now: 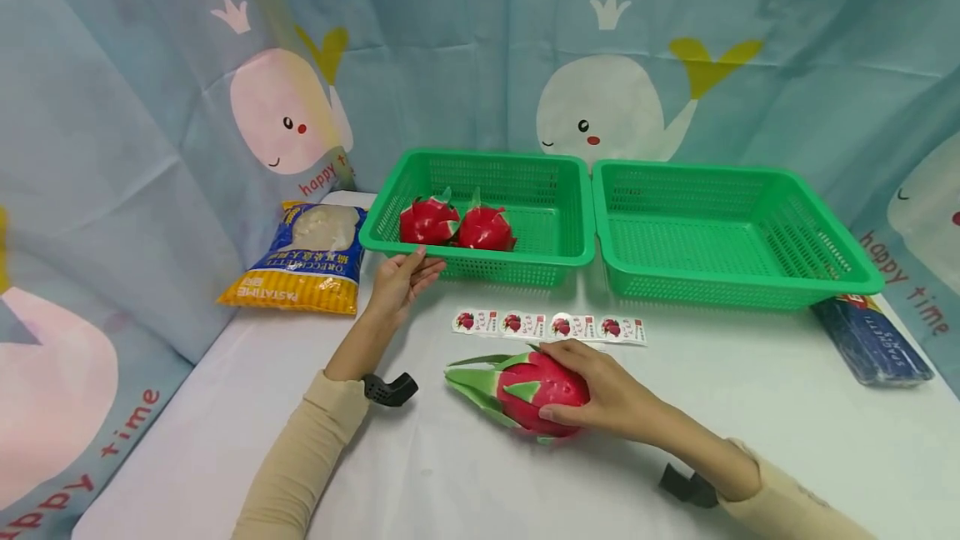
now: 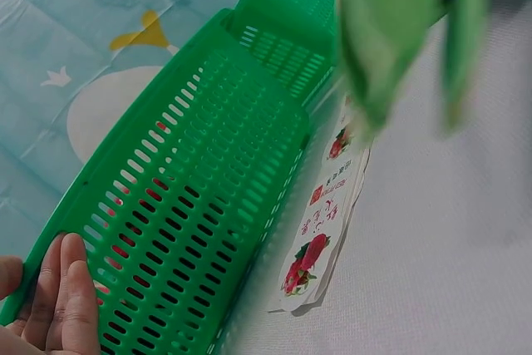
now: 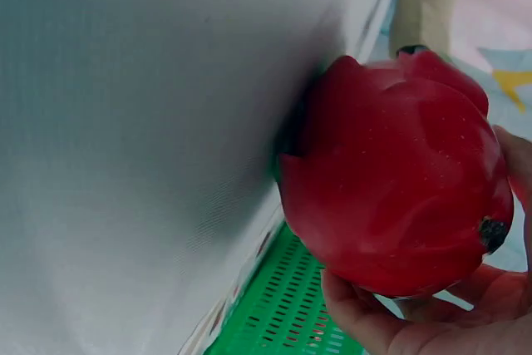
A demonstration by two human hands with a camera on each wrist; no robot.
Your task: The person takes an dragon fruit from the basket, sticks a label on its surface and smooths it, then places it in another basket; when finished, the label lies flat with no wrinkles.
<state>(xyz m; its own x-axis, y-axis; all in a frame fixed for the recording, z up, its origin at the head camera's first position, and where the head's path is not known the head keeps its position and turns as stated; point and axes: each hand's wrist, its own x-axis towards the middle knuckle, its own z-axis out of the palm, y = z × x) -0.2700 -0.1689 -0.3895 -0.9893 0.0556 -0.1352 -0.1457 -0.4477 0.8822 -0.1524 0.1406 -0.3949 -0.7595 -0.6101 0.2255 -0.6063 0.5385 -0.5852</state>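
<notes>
"Where's that dragon fruit (image 1: 536,394), from the hands?"

"Within the right hand (image 1: 611,394). The left hand (image 1: 397,283) is farther from it, ahead and to its left."

"Which way does it lie?"

"Crosswise: the blunt end sits in the right hand's grasp and the leafy tip (image 1: 471,378) points left, toward the left forearm. I can't tell whether its underside touches the table (image 1: 480,482)."

"How is the right hand set?"

"Spread wide and gripping, thumb on the near side, fingers over the far side. Just beyond it lies the label strip (image 1: 525,323)."

"And the left?"

"No fruit there. It pinches the near rim of the left basket (image 1: 525,269), fingers against the outer wall. Two more dragon fruits (image 1: 487,229) sit inside, just past that hand."
</notes>
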